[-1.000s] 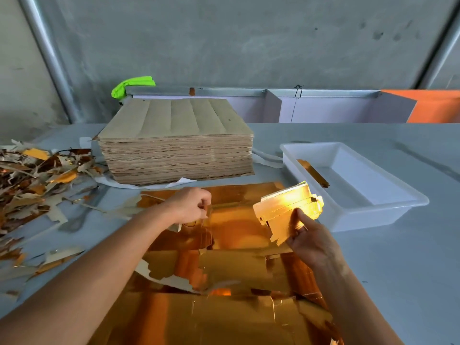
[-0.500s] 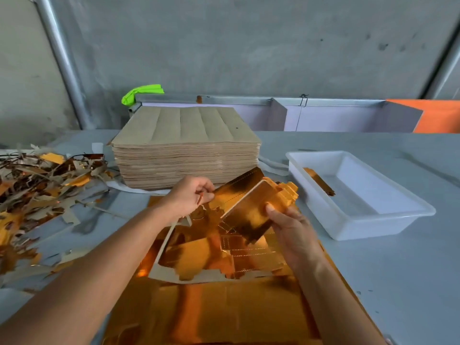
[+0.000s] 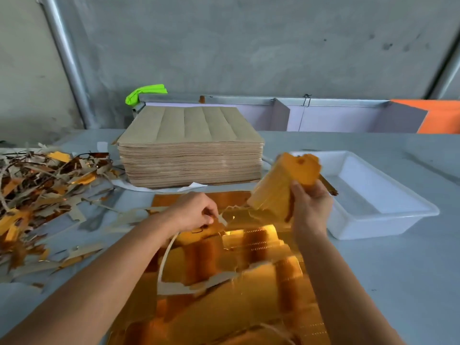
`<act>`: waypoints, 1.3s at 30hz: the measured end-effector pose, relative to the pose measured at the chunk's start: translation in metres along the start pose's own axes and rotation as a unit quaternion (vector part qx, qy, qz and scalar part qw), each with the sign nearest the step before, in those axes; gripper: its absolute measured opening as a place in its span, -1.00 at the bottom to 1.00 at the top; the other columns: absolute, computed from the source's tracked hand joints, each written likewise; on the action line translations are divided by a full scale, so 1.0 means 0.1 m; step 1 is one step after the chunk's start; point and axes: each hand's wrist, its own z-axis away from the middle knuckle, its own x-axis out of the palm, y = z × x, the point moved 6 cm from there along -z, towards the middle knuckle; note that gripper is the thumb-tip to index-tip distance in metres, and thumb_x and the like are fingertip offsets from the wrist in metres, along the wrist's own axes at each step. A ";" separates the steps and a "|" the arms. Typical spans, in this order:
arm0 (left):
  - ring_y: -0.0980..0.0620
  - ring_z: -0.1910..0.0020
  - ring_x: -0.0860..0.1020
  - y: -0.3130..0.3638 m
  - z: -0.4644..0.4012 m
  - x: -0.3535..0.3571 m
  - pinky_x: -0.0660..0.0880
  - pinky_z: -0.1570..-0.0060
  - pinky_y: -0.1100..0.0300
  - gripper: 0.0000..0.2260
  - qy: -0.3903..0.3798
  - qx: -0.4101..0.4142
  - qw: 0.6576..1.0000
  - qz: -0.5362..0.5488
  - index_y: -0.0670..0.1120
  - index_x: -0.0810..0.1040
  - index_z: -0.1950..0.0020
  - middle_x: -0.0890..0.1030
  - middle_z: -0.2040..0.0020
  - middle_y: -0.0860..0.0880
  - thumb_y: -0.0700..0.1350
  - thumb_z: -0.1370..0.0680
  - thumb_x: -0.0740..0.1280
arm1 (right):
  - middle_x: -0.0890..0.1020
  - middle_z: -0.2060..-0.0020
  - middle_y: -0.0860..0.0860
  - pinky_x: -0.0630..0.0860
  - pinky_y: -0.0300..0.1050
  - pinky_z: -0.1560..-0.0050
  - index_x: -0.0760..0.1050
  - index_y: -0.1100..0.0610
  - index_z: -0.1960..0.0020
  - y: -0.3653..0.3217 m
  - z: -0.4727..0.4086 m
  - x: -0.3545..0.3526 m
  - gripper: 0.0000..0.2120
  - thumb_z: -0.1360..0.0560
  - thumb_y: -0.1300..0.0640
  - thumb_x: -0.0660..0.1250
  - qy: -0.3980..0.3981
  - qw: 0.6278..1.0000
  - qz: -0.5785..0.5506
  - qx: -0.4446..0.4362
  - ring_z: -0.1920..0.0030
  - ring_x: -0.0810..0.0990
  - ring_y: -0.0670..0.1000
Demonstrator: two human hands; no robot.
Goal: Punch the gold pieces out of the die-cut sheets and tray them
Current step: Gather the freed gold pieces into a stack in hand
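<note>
Nearest, under both forearms: gold sheet [image 3: 224,307] flat on the bench [image 3: 385,282], with the half-stripped skeleton [image 3: 174,287] of the top sheet lying loose over it, pale edge curling up.

Just beyond, left hand [image 3: 196,215] curled, pinching the far edge of that skeleton; same grip as half a second ago, hardly moved.

Right of it and higher: right hand [image 3: 310,205] curled round a gold piece [image 3: 281,188], thumb across the front. Changed since half a second ago: then low and close to the left hand, piece still meeting the sheet; now lifted clear, tilted, blurred, swung towards the tray [image 3: 373,212]. Probably means one piece punched free and the traying step begun, waste still to be cleared from the left hand.

Just right of and beyond the right hand: white tray, shallow, on the bench. Inside, one gold strip [image 3: 329,186] by the near-left wall, partly hidden behind the hand; otherwise bare white floor showing. By that count, early in the job.

Left of the left hand: scrap heap [image 3: 44,190] of brown and gold offcuts spread on the bench.

Beyond both hands: tall stack [image 3: 191,155] of sheets, brown side up, untouched; plenty left to punch.

Farthest: green cloth [image 3: 146,93] behind the stack, against the wall.
</note>
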 end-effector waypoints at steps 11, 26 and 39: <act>0.10 0.01 0.48 0.07 -0.03 0.19 0.29 -0.17 0.03 -0.51 -0.075 0.003 0.985 -0.153 0.04 0.65 0.09 0.59 0.15 0.14 0.43 -0.33 0.30 | 0.58 -0.06 0.08 0.59 0.10 0.12 0.39 0.02 -0.33 0.47 0.05 -0.37 -0.58 -0.52 0.26 0.34 0.007 0.955 -0.178 0.239 -0.01 0.60 0.11; 0.02 -0.06 0.46 0.25 -0.04 0.59 0.30 -0.22 0.01 -0.71 -0.103 -0.012 0.988 -0.114 -0.03 0.55 -0.07 0.55 0.00 0.05 0.04 -0.43 0.47 | 0.72 0.18 0.06 0.63 0.06 0.13 0.52 0.04 -0.06 0.97 0.38 -0.34 -0.86 -0.54 0.22 0.32 -0.066 0.929 -0.156 0.330 0.14 0.71 0.10; 0.26 0.30 0.59 0.14 -0.02 -0.06 0.47 0.21 0.27 -0.89 0.027 -0.005 0.967 0.252 0.07 0.60 0.20 0.66 0.27 0.16 -0.12 -0.47 0.44 | 0.67 -0.07 0.11 0.53 0.15 -0.11 0.65 0.08 -0.08 0.25 0.33 -0.03 -0.76 -0.43 0.09 0.40 -0.278 0.939 -0.119 0.163 -0.10 0.64 0.12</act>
